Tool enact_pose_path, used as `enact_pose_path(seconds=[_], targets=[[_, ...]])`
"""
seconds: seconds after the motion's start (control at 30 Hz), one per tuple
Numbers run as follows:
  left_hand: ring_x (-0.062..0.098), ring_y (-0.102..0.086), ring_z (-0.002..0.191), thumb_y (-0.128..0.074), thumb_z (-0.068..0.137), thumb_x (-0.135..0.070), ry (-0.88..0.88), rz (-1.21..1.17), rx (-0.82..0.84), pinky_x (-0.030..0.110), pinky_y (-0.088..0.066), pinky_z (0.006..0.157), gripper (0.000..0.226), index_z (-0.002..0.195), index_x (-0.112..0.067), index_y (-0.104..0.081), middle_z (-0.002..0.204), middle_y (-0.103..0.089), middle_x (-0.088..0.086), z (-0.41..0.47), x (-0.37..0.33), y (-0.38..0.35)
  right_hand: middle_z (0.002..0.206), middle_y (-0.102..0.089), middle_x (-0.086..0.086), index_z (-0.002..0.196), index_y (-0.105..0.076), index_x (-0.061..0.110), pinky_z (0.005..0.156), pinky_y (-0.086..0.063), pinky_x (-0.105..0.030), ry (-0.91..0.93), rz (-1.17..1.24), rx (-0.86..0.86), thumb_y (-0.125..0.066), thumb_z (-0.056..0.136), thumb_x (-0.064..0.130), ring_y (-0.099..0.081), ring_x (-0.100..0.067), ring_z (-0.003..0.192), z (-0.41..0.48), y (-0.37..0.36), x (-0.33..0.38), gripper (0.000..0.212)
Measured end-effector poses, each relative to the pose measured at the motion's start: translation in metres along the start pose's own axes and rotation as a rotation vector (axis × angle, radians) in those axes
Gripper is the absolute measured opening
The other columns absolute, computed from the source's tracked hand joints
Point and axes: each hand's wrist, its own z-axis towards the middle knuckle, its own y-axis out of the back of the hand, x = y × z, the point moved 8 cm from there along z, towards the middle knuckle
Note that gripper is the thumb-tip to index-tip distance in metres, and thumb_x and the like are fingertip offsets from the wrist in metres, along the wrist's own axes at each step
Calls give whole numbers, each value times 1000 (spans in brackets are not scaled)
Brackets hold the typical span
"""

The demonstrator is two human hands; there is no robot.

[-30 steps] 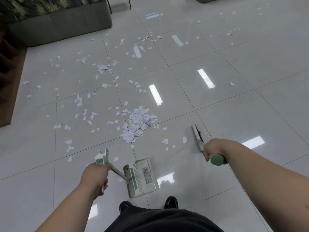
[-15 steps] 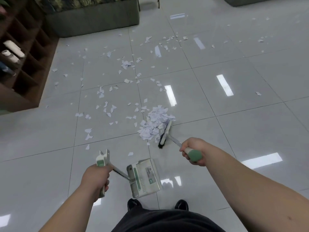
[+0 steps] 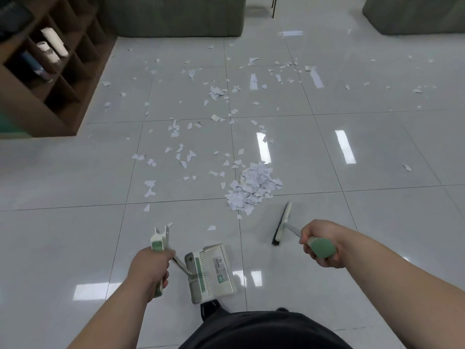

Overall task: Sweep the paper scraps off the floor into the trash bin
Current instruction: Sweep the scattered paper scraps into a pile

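A heap of white paper scraps (image 3: 251, 190) lies on the glossy grey tile floor, with several loose scraps (image 3: 181, 152) strewn to its left and farther back. My right hand (image 3: 320, 241) grips the green handle of a small broom (image 3: 282, 224), whose black bristles stand on the floor just right of and below the heap. My left hand (image 3: 151, 265) grips the handle of a white and green dustpan (image 3: 210, 272), which sits on the floor near my feet, below the heap. No trash bin is in view.
A dark wooden cubby shelf (image 3: 50, 79) stands at the left. Grey-green planter boxes line the back (image 3: 176, 18) and the far right corner (image 3: 412, 16). My black shoes (image 3: 211, 308) are just behind the dustpan. More scraps (image 3: 286, 69) lie far back.
The broom swept left into the heap half a second ago, then pulled back to the right and nearer me. The dustpan stays in place. The view has shifted, showing more of the shelf.
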Motion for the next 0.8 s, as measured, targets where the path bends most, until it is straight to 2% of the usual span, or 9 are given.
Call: enact_pose_path(seconds=[0.07, 0.13, 0.3, 0.37, 0.47, 0.53, 0.67, 0.8], targets=[[21, -42, 49, -65, 94, -11, 10, -7, 3, 26, -39, 48, 11, 88, -5, -59, 69, -50, 11, 8, 2, 17, 64, -52, -7, 71, -50, 11, 39, -28, -13, -66, -12, 51, -56, 71, 5, -46, -16, 47, -2, -34, 0, 8], [22, -43, 49, -65, 94, -12, 26, -8, -6, 26, -40, 48, 12, 87, -5, -59, 69, -50, 11, 16, 8, 35, 62, -49, -6, 64, -46, 12, 35, -25, -12, -112, 10, 113, -53, 72, 6, -44, -15, 43, -5, -70, 3, 13], [23, -44, 48, -66, 93, -14, 58, -39, -56, 28, -41, 50, 13, 88, -4, -60, 67, -50, 13, 33, 27, 84, 65, -40, -3, 68, -42, 12, 31, -25, -11, -190, 93, 281, -50, 77, 6, -38, -13, 40, -21, -155, 12, 13], [22, -43, 47, -66, 94, -14, 70, -56, -76, 28, -41, 49, 13, 87, -4, -61, 66, -50, 13, 36, 37, 102, 69, -37, -1, 73, -43, 12, 31, -26, -11, -183, 172, 356, -53, 71, 2, -40, -12, 43, -25, -187, 23, 15], [21, -40, 45, -66, 93, -12, 96, -88, -96, 26, -39, 48, 12, 86, -4, -60, 63, -46, 10, 37, 48, 125, 86, -20, 8, 77, -40, 17, 30, -24, -11, -146, 342, 464, -60, 47, -7, -37, -11, 45, -29, -226, 49, 43], [21, -40, 45, -66, 92, -12, 108, -102, -118, 26, -38, 47, 11, 86, -4, -60, 63, -46, 10, 36, 54, 138, 89, -17, 9, 77, -38, 18, 29, -23, -11, -126, 405, 503, -61, 46, -8, -37, -12, 41, -32, -244, 66, 47], [21, -41, 45, -66, 92, -13, 134, -125, -150, 26, -39, 46, 12, 85, -5, -60, 65, -46, 10, 34, 66, 156, 69, -30, 4, 75, -35, 16, 27, -22, -13, -56, 532, 506, -51, 66, 0, -41, -14, 35, -27, -263, 94, 24], [21, -42, 48, -65, 94, -15, 159, -143, -176, 26, -40, 47, 12, 88, -5, -62, 68, -48, 11, 30, 76, 165, 55, -38, -2, 80, -36, 16, 28, -22, -13, 6, 566, 456, -47, 70, 1, -42, -13, 33, -15, -263, 110, 21]])
